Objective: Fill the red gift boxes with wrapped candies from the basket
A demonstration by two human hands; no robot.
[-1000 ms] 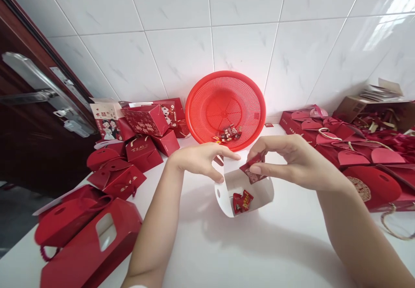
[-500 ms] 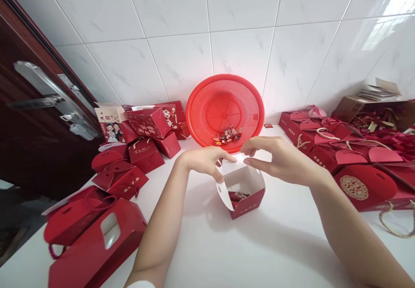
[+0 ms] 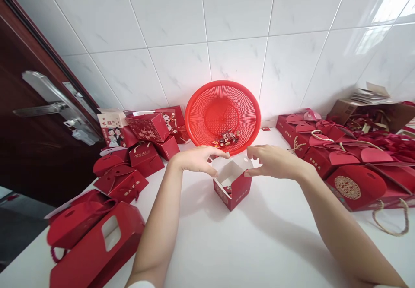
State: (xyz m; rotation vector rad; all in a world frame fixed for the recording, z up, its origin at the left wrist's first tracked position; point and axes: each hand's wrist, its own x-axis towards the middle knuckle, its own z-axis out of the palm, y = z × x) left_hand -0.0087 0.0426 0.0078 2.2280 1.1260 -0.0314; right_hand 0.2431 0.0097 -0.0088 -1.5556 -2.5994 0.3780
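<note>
A small red gift box (image 3: 239,191) with a white inside stands on the white table, its top flaps up. A wrapped sweet (image 3: 228,189) shows low inside it; the near walls hide the rest. My left hand (image 3: 198,160) curls round the box's back-left side, with its thumb at the rim and its fingers behind a raised flap. On the right-hand flap, my right hand (image 3: 275,162) has its thumb in front and fingertips behind. Beyond the box, a red plastic basket (image 3: 223,87) leans against the tiled wall, with several wrapped sweets (image 3: 228,137) in its bottom.
Red gift boxes (image 3: 121,180) crowd the left side, with a long windowed box (image 3: 97,247) nearest. More closed boxes with rope handles (image 3: 353,184) fill the right. Behind them sits a cardboard carton (image 3: 398,113) of ribbons. A dark door (image 3: 19,150) borders the table at left.
The gift box has turned so that a corner faces me. My right hand has come down onto its right flap, and the left has shifted slightly left. The view has tilted up slightly.
</note>
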